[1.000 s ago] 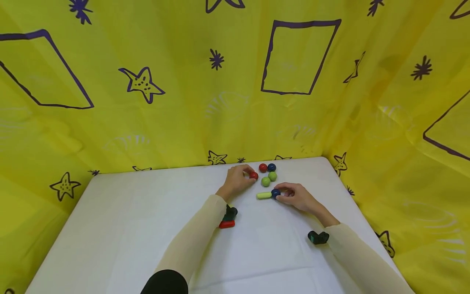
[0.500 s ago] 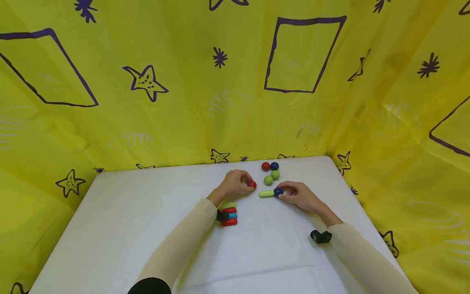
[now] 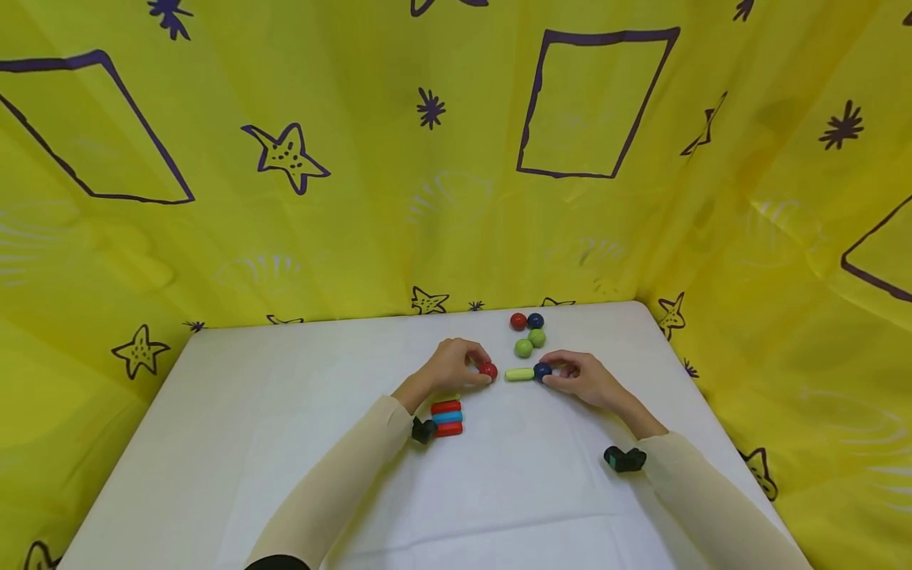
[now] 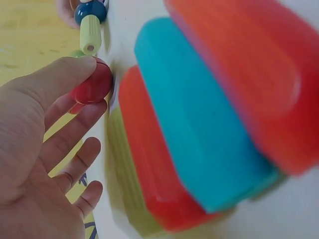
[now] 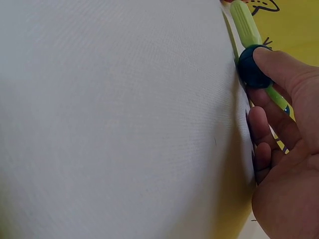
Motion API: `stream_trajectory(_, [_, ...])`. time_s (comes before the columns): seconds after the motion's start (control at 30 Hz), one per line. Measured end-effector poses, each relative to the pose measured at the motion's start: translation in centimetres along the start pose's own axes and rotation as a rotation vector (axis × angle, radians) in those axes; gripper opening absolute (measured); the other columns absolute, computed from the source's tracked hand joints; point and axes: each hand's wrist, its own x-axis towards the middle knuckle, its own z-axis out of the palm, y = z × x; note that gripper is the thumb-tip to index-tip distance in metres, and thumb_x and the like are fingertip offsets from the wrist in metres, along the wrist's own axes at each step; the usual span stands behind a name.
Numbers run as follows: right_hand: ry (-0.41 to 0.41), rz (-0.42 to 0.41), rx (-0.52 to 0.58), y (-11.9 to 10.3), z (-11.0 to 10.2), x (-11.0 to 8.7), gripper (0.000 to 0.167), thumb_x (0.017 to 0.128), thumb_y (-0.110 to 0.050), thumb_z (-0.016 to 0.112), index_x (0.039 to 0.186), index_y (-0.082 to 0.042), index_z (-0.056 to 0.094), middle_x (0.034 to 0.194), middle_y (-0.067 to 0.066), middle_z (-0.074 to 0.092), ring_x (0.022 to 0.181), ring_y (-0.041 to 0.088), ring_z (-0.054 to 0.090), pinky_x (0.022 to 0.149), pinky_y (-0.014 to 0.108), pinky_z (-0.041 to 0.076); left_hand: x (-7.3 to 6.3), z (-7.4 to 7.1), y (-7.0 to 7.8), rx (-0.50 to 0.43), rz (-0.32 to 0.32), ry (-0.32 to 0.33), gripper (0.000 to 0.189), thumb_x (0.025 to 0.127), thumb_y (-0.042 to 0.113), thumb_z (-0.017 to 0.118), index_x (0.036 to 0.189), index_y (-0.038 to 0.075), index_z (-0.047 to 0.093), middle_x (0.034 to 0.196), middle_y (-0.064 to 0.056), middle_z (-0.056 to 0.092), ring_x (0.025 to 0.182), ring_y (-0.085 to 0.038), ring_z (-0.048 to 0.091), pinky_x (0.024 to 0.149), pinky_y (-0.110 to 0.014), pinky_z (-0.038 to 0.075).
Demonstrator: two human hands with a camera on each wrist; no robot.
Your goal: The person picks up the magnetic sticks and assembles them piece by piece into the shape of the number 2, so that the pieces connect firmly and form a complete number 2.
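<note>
My left hand [image 3: 454, 364] pinches a glossy red ball [image 3: 488, 372] between thumb and index finger; its other fingers are spread in the left wrist view. The red ball sits a short gap left of a ribbed light green rod [image 3: 519, 374]. A small hole shows in the rod's near end [image 4: 90, 48] in the left wrist view. At the rod's other end is a dark blue ball [image 3: 542, 371], and the two look joined. My right hand [image 3: 580, 378] holds this blue ball between thumb and fingers, low over the white table [image 3: 321, 443].
Behind the hands lie another red ball [image 3: 518, 321], another blue ball [image 3: 536, 321] and two green balls [image 3: 523, 348]. Red and blue rods [image 3: 447, 417] lie in a row by my left wrist, with a yellow-green rod [image 4: 124, 174] beside them. A yellow patterned curtain [image 3: 356, 237] surrounds the table.
My left hand has brought the red ball nearer to me, from beside the other balls to level with the green rod. More rods show by the left wrist. My right hand keeps its hold.
</note>
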Motion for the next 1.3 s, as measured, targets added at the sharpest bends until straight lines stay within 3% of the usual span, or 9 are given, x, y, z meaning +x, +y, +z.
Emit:
stream_trajectory(0.47, [-0.014,0.016,-0.014,-0.4,-0.1,-0.1,0.037,0.095,-0.022,0.076,0.129,-0.012,0.069,0.106,0.003,0.067,0.087,0.023,0.054,0.073,0.026,0.046,0.1,0.8,1.3,-0.008,0.003,-0.021,0.027,0.088,0.028,0.084,0.112,0.016,0.077,0.098,0.011,0.072,0.095,-0.014,0.055,0.086,-0.030,0.046])
stream_trajectory(0.93, [0.006,0.009,-0.010,-0.6,0.1,-0.1,0.035,0.094,-0.022,0.077,0.128,-0.011,0.070,0.105,0.003,0.068,0.084,0.022,0.055,0.072,0.025,0.047,0.0,0.7,0.9,-0.003,0.007,-0.018,0.029,0.088,0.030,0.083,0.113,0.017,0.076,0.099,0.012,0.071,0.095,-0.014,0.056,0.085,-0.029,0.046])
stream_trajectory(1.3, [0.042,-0.003,-0.036,-2.5,2.3,0.5,0.035,0.092,-0.020,0.079,0.125,-0.010,0.072,0.111,0.006,0.072,0.077,0.018,0.055,0.065,0.026,0.045,-1.3,-0.6,-0.6,0.022,-0.013,-0.018,0.025,0.089,0.029,0.082,0.111,0.019,0.076,0.101,0.010,0.071,0.096,-0.016,0.056,0.087,-0.034,0.046])
